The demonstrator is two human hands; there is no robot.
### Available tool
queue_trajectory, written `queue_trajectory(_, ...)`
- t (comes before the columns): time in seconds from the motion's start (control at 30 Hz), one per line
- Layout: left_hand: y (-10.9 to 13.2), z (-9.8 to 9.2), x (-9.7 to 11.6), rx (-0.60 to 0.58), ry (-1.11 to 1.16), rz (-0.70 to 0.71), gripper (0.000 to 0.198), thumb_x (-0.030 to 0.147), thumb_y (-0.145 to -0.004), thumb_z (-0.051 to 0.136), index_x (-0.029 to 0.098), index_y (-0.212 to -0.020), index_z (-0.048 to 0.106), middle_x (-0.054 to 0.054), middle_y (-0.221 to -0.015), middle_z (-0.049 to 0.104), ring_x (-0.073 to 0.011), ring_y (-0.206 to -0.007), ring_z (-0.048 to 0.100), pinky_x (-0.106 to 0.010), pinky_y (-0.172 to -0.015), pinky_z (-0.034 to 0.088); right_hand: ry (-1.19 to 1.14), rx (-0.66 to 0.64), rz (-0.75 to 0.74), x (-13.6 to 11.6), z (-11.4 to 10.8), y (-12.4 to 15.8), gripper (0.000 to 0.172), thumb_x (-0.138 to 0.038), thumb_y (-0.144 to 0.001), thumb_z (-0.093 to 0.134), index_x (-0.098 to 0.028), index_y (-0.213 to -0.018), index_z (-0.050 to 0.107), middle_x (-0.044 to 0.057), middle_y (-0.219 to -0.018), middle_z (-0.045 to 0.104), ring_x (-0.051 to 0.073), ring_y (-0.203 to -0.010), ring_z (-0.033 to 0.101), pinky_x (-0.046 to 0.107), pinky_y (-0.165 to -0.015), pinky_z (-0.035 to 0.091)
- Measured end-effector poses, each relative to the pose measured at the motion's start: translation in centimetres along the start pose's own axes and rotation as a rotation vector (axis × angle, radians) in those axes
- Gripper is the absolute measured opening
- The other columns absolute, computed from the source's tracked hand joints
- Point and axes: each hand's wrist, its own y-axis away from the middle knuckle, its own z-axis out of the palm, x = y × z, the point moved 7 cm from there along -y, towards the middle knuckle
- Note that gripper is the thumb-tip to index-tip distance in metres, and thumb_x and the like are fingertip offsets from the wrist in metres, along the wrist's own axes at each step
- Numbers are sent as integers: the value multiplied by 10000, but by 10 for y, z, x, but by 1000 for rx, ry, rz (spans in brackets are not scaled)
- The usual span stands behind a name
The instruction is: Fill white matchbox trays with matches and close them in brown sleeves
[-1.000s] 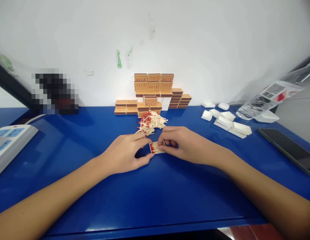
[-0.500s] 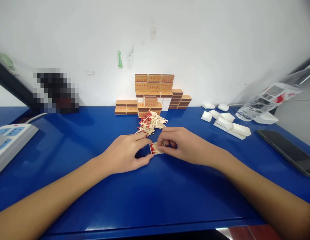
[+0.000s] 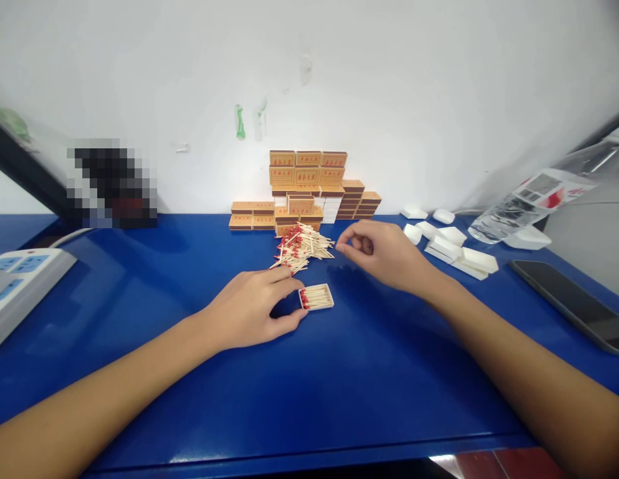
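Observation:
A small white matchbox tray (image 3: 331, 305), part filled with red-headed matches (image 3: 316, 296) lying side by side, sits on the blue table. My left hand (image 3: 254, 307) grips its left end between thumb and fingers. Beyond the tray is a loose heap of matches (image 3: 309, 246), its red heads mostly to the left. At the heap's right edge hovers my right hand (image 3: 381, 253), fingers curled, thumb and forefinger tips brought together. Whether a match is pinched there is too small to make out.
Stacked yellow-brown matchboxes (image 3: 306, 176) stand against the wall behind the heap. Several empty white trays (image 3: 451, 236) lie at the right, near a clear plastic bottle (image 3: 531, 199) and a dark phone (image 3: 571, 303). A white power strip (image 3: 27, 283) is at the left.
My right hand has left the tray and moved away and to the right, up to the edge of the match heap. My left hand stays on the tray, whose matches are now uncovered.

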Motion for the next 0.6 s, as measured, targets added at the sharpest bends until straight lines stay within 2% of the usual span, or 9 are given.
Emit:
queue_trajectory(0.1,0,0,1,-4,2,-2,296,376,-996,635,184,-1201,730,-42,-1003,726,-162,-757,691,-300,-662,529,61,13,-39,11,6,-8,143,-305,-978,645,-203,-994,744,21,-798,603,160,-679,528,314,-677,416)
queue_trajectory(0.2,0,-1,2,3,-3,-2,286,373,-996,633,188,-1191,731,-40,-991,724,-161,-761,689,-294,-664,526,131,-2,-91,7,15,-14,181,-301,-997,626,-194,-1070,752,54,-902,620,181,-744,559,335,-734,444)
queue_trajectory(0.37,-1,-1,4,13,-22,6,279,378,-994,634,185,-1167,737,-42,-984,726,-154,-744,679,-287,-650,521,219,-56,-89,0,24,-18,173,-277,-1009,610,-170,-993,745,90,-995,632,212,-836,606,350,-768,460)
queue_trajectory(0.6,-1,-2,3,10,-5,-1,287,373,-993,640,188,-1189,740,-38,-980,722,-163,-764,691,-299,-668,529,163,-104,-82,7,30,-19,128,-248,-996,626,-172,-963,724,78,-991,630,188,-805,595,330,-751,465)
